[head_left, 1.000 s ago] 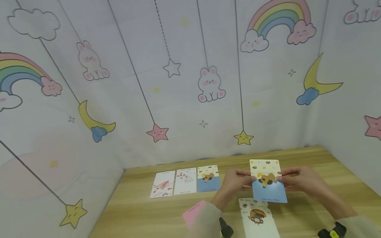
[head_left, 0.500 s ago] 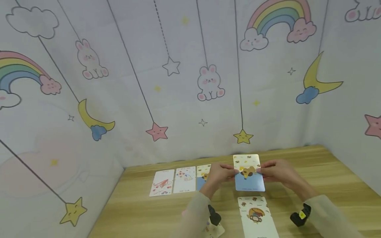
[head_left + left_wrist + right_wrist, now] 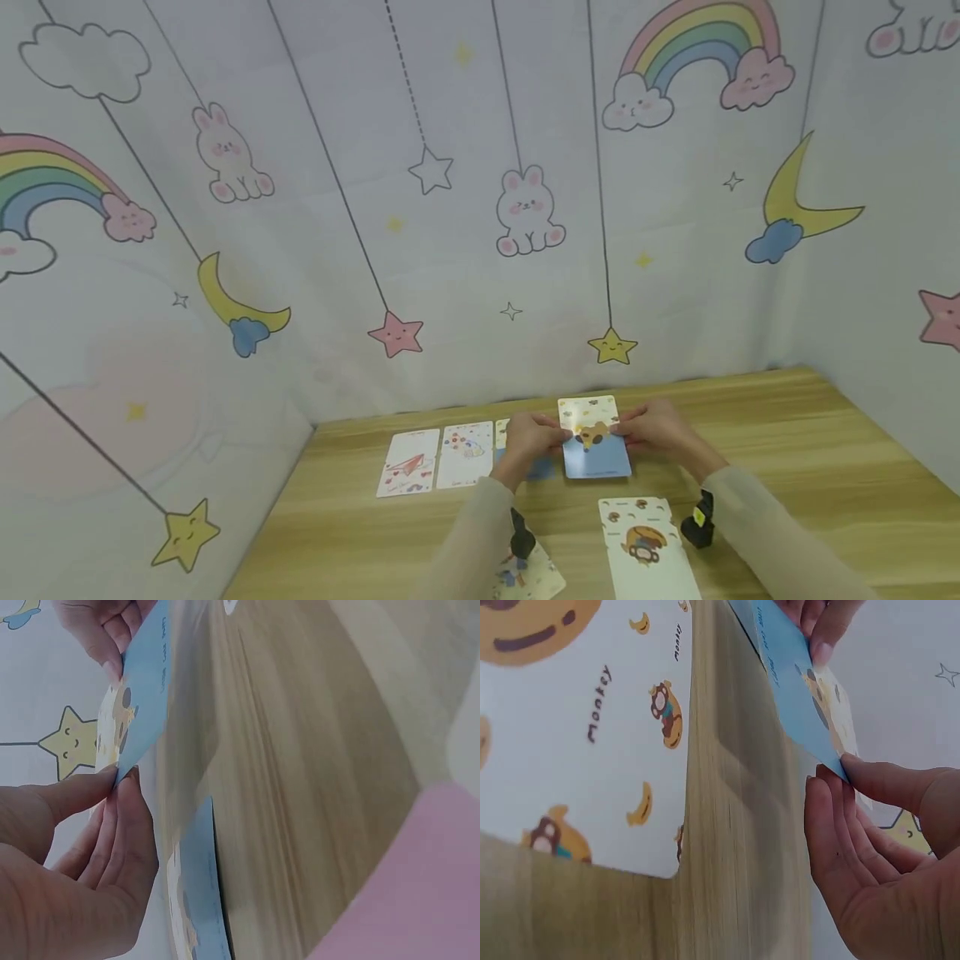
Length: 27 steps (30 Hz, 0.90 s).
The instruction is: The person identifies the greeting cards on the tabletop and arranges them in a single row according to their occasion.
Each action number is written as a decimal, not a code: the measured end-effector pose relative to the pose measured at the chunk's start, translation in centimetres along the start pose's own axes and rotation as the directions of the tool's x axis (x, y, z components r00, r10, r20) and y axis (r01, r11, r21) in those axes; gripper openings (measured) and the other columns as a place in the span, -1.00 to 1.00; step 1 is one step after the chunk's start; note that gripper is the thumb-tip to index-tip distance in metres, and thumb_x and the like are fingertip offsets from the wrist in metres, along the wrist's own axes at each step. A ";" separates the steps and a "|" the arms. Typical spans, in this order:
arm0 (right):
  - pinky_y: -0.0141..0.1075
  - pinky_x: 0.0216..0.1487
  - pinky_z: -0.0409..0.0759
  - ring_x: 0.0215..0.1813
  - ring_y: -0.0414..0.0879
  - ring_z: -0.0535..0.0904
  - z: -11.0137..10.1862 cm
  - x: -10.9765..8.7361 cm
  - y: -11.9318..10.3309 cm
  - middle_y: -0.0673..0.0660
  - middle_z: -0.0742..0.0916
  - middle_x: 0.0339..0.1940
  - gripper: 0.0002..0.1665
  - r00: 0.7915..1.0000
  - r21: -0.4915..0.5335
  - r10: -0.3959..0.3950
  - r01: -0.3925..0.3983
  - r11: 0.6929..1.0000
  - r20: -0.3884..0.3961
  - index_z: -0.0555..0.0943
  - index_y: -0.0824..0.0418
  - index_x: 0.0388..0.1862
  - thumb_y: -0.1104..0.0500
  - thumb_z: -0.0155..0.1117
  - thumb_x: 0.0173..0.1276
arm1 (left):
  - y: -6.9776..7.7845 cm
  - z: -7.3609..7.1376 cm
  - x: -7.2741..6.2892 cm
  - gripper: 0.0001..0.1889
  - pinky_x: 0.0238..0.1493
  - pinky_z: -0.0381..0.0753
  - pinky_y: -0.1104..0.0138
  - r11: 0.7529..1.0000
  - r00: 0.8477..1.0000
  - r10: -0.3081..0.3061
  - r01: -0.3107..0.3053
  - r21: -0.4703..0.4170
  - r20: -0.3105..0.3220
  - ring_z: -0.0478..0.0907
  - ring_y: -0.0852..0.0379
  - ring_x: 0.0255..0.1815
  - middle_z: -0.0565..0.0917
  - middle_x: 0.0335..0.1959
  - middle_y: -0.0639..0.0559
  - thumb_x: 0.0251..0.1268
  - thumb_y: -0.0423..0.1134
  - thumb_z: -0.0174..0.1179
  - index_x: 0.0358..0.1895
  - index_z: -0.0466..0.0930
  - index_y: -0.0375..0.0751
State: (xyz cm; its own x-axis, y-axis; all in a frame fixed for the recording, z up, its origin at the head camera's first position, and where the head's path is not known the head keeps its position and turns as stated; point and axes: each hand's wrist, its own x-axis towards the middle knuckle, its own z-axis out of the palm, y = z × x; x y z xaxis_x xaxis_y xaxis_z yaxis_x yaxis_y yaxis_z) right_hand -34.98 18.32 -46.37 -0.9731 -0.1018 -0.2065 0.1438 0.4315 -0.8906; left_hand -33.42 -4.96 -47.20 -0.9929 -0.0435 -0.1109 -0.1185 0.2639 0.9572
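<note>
The left hand [image 3: 82, 862] and the right hand [image 3: 660, 429] pinch 1 dog card [image 3: 595, 437] by its opposite side edges, thumbs in front and fingers behind. It hangs just above the worktop [image 3: 345, 533], face toward the person; the 2-sided grip probably keeps it level and its picture uncovered.

Just left of it, partly behind the left hand, lies a matching dog card [image 3: 202, 874], ending a row with a flower card [image 3: 465, 454] and a paper-plane card [image 3: 408, 464]. Their even line and shared facing suggest deliberate ordering. Nearer the person are a monkey card [image 3: 648, 542], a cream card [image 3: 536, 571] beside the left sleeve and a pink card [image 3: 412, 877].

The worktop is wood-grained; behind it hangs a pale cloth backdrop [image 3: 450, 258] with rabbits, stars and rainbows.
</note>
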 end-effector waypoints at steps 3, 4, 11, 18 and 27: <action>-0.33 -0.37 0.74 -0.46 -0.19 0.67 0.8 0.8 0.0 0.12 0.80 -0.36 -0.66 1.000 0.007 -0.011 0.011 1.000 -0.007 0.72 0.49 -0.01 0.28 0.50 0.33 | 0.0 -0.3 0.4 -0.85 -0.32 0.79 0.38 0.999 0.999 -0.006 0.008 0.043 -0.040 0.78 0.19 -0.46 0.82 -0.23 -0.15 0.16 -0.45 0.51 -0.22 0.77 -0.40; -0.33 -0.39 0.74 -0.49 -0.19 0.66 1.1 1.1 0.0 0.11 0.79 -0.39 -0.68 1.000 0.010 -0.012 0.012 1.000 -0.010 0.72 0.49 -0.04 0.29 0.50 0.31 | 0.0 -0.4 0.5 -0.84 -0.34 0.79 0.38 0.998 0.999 0.000 0.003 0.060 -0.047 0.77 0.20 -0.48 0.82 -0.22 -0.16 0.15 -0.46 0.51 -0.21 0.77 -0.41; -0.39 -0.47 0.68 -0.54 -0.21 0.60 2.0 2.1 0.1 0.08 0.74 -0.46 -0.72 0.999 -0.013 -0.014 0.013 1.000 -0.046 0.72 0.50 -0.10 0.34 0.52 0.27 | -0.3 0.1 1.0 -0.89 -0.49 0.73 0.42 0.977 0.991 0.059 -0.032 0.212 -0.121 0.72 0.22 -0.62 0.84 -0.37 -0.15 0.05 -0.46 0.57 -0.37 0.82 -0.40; -0.42 -0.51 0.62 -0.54 -0.20 0.56 2.3 2.7 0.2 0.05 0.68 -0.50 -0.85 0.997 -0.083 -0.034 0.028 0.996 -0.072 0.73 0.41 -0.30 0.33 0.54 0.24 | -0.2 1.0 1.4 -0.68 -0.60 0.47 0.47 0.923 0.977 0.152 -0.087 0.374 -0.148 0.48 0.31 -0.75 0.63 -0.77 0.11 0.02 -0.44 0.58 -0.73 0.65 -0.24; -0.45 -0.56 0.49 -0.58 -0.19 0.51 3.1 2.4 -0.3 0.03 0.66 -0.62 -0.83 0.992 -0.189 -0.093 0.074 0.979 -0.090 0.71 0.33 -0.54 0.35 0.51 0.21 | -2.3 1.4 3.6 -0.43 -0.70 0.23 0.35 0.873 0.961 0.245 -0.161 0.461 -0.128 0.20 0.20 -0.78 0.26 -0.90 0.21 -0.07 -0.45 0.56 -0.89 0.31 -0.04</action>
State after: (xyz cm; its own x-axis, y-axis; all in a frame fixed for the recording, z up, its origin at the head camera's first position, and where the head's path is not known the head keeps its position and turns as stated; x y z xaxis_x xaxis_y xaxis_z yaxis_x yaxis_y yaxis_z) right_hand -36.78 15.18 -47.87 -0.9945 -0.0600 -0.0854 0.0344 0.5843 -0.8108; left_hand -36.69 -4.40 -50.12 -0.9816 -0.1010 0.1623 0.0505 0.6819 0.7297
